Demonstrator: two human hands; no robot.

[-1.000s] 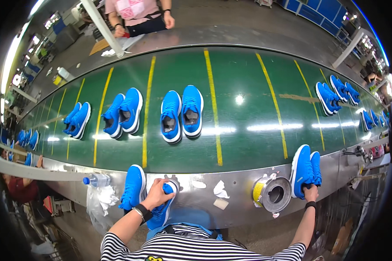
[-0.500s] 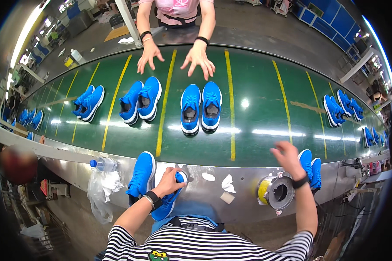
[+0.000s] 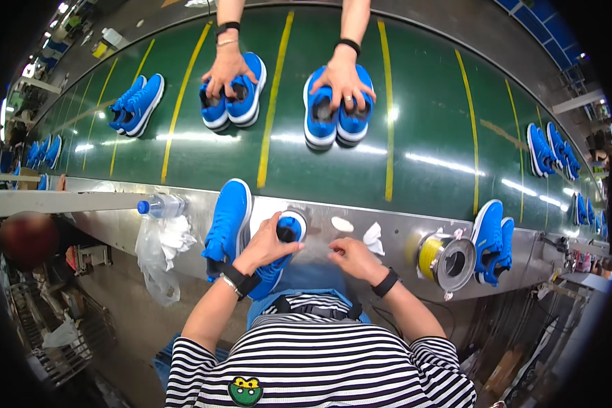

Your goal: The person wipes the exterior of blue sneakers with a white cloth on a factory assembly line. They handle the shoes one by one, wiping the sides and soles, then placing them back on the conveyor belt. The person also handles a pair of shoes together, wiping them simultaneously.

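My left hand [image 3: 264, 246] grips a blue shoe [image 3: 292, 223] at its heel collar, thumb and fingers on either side of the opening. That shoe's toe points toward my body, and my hand and wrist cover part of it. Just left of it another blue shoe [image 3: 228, 214] with a white sole lies on the metal ledge, toe away from me. My right hand [image 3: 358, 260] hovers to the right of the held shoe, its fingers curled with thumb and fingertips close together. Whatever may be in that pinch is too small to make out.
A co-worker's hands [image 3: 343, 78] rest on two blue pairs on the green belt [image 3: 319, 180]. Along the metal ledge [image 3: 401, 248] are a yellow tape roll on a round metal holder [image 3: 453, 264], white scraps [image 3: 372, 238], a bottle [image 3: 162, 206] and a blue pair [image 3: 488, 234].
My right hand has come left from beside the tape roll toward the held shoe. The co-worker's hands have come down onto the two pairs. My view has tilted lower.
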